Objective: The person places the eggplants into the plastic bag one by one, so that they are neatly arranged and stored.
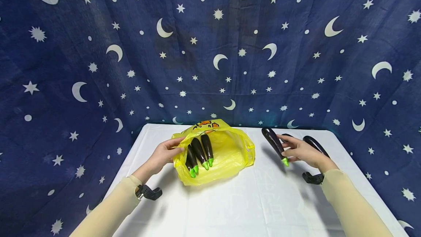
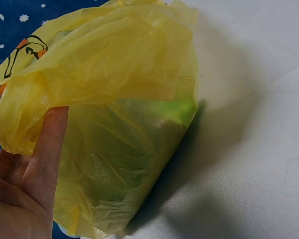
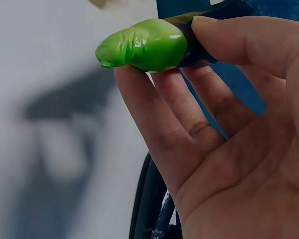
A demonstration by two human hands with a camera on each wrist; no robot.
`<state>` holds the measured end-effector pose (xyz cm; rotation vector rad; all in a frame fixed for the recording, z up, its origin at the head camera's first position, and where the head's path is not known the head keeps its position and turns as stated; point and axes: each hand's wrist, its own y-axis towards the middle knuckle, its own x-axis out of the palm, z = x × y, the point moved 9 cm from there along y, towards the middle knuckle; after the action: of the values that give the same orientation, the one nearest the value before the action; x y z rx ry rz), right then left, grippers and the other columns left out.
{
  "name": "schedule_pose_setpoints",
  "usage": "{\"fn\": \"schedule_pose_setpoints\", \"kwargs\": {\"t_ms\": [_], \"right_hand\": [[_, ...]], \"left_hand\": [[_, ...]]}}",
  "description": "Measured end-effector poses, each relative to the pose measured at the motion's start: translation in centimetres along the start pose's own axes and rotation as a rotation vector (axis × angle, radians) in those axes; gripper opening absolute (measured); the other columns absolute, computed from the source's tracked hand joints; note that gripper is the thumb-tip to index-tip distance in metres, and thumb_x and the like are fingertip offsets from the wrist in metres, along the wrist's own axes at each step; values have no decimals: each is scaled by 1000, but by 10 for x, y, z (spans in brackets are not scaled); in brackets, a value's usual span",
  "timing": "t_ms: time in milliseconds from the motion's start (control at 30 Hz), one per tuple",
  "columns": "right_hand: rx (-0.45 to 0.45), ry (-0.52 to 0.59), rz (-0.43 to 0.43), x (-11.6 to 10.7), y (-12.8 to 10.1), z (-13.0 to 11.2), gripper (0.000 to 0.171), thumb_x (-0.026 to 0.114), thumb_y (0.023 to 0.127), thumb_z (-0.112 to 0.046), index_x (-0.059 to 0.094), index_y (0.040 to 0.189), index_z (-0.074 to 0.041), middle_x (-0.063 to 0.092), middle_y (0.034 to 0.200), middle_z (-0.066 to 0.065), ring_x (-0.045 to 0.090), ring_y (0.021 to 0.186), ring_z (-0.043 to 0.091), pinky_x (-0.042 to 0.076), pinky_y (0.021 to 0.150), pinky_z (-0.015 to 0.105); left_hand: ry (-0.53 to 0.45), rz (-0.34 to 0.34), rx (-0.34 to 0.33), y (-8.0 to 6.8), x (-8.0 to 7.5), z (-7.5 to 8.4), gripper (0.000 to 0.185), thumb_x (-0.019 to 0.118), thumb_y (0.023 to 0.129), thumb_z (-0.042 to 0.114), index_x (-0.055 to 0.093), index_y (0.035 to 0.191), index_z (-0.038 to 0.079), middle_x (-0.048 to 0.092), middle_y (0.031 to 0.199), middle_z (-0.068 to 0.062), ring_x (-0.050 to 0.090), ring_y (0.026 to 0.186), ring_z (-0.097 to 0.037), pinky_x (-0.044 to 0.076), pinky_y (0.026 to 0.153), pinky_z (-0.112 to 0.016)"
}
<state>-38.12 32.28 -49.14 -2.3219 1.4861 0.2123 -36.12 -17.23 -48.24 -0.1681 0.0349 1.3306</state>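
Observation:
A yellow plastic bag lies on its side with its mouth facing the near edge of the table, several dark eggplants with green stem ends inside. My left hand pinches the left side of its rim; in the left wrist view, the bag's film folds between thumb and fingers. Off to the right, my right hand holds one eggplant above the table. Close up in the right wrist view, thumb and fingertips grip this eggplant near its green end.
Another eggplant lies on the white-covered table behind my right hand, and a further one is mostly hidden by the fingers. A dark blue curtain with moons and stars hangs behind the table and at both sides.

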Motion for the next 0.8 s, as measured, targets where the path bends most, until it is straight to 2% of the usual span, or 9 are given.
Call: {"fn": "schedule_pose_setpoints", "kwargs": {"t_ms": [400,800], "right_hand": [[-37,34,-33,18,4,-21,82,74,92,-10,31,162,-13,49,138,28,66,107,30,58,89,48],[-82,15,-130,53,9,-44,77,72,94,-10,34,161,-16,49,138,23,63,108,29,57,88,48]], "left_hand": [[2,-1,0,0,0,-1,53,70,97,14,56,148,12,59,140,-15,68,101,-22,61,76,-40],[18,-4,9,-1,-1,0,54,70,98,15,54,149,11,57,142,-17,67,105,-23,61,79,-40]]}}
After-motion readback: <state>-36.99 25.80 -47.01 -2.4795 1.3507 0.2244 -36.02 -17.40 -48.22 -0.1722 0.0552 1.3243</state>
